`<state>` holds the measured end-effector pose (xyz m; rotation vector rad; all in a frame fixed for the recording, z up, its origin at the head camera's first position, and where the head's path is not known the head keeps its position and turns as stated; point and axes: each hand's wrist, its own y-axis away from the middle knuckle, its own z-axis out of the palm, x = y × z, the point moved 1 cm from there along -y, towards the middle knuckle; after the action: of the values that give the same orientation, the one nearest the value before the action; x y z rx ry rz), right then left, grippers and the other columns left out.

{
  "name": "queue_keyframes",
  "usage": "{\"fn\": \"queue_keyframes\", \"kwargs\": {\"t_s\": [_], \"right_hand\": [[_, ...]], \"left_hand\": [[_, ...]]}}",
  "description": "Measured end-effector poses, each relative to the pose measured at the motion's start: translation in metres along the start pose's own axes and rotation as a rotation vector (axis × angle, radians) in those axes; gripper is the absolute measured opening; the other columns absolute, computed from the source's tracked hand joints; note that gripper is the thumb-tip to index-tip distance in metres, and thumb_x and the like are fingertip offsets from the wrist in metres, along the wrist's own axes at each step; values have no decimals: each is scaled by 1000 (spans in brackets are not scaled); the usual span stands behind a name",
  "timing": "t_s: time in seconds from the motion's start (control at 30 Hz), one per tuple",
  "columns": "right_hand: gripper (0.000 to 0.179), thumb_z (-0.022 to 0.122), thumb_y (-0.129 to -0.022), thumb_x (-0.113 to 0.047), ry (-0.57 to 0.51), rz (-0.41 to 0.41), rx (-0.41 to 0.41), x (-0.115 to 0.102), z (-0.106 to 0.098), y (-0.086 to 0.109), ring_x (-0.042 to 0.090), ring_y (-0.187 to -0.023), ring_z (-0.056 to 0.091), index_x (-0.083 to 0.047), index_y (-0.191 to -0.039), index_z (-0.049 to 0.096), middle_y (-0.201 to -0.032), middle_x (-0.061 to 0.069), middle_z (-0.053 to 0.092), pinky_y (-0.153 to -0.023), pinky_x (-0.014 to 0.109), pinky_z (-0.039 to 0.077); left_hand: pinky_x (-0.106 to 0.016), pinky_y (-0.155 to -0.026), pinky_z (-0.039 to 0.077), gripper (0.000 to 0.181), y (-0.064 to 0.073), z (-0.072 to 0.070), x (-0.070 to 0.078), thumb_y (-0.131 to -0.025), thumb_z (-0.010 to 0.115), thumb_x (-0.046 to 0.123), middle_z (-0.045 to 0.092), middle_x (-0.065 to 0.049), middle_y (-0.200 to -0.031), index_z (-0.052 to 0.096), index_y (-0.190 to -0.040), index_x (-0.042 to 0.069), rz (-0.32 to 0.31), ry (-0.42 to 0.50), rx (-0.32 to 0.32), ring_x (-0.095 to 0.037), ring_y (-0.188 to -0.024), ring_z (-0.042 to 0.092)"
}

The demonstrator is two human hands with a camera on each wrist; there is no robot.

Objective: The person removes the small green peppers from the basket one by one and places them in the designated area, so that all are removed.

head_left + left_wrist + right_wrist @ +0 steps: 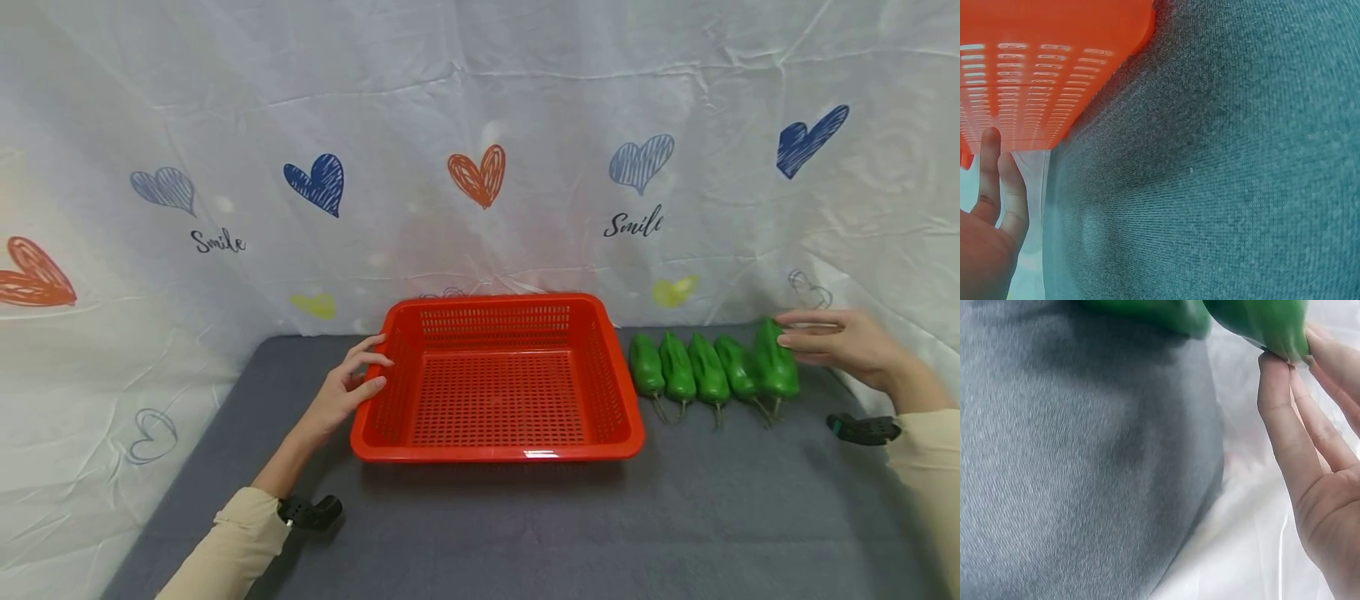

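Observation:
A red plastic basket with slotted walls sits at the middle of the grey table; nothing lies on its bottom. At its left rim is my left hand, thumb and a finger over the edge. Two fingers reach up outside the basket's slotted wall in the left wrist view. On the far right, my right hand pinches a green pepper by its pointed end, with its strings toward me. In the right wrist view, fingertips and thumb close on that tip.
Several more green peppers with strings lie in a row between the basket and my right hand. A white cloth printed with hearts hangs behind the grey tabletop. Black wrist straps sit below both hands.

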<state>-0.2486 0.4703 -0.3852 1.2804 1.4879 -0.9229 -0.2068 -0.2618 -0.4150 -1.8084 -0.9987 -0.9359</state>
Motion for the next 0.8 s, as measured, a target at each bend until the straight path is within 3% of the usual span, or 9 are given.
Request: {"fn": "queue_keyframes", "kwargs": {"t_s": [0.23,0.5,0.8], "right_hand": [[31,66,-96,6,33,23,4,6,-5,-1,6,-93,69,-10,-121,75,-108,-13,71,-76,31,57],[32,65,-96,7,38,61,-18,11,-6,-4,7,-95,69,-2,-126,70,-109,-12,71,-77,33,57],[31,66,-98,2,85,73,-31,15,-7,-7,5,-93,69,-2,-128,69,-109,-17,69,-77,32,57]], "left_hand": [[-30,-87,51,24,0,0,0,-101,60,2,30,-9,-161,61,-124,-2,0,5,1,-40,-128,44],[-31,-86,53,25,0,0,-1,-101,60,2,29,-9,-161,61,-125,-1,-10,35,-5,-47,-118,52],[-31,-86,52,24,-1,1,-1,-101,61,2,29,-9,-161,61,-125,-1,-11,24,-2,-43,-123,49]]}}
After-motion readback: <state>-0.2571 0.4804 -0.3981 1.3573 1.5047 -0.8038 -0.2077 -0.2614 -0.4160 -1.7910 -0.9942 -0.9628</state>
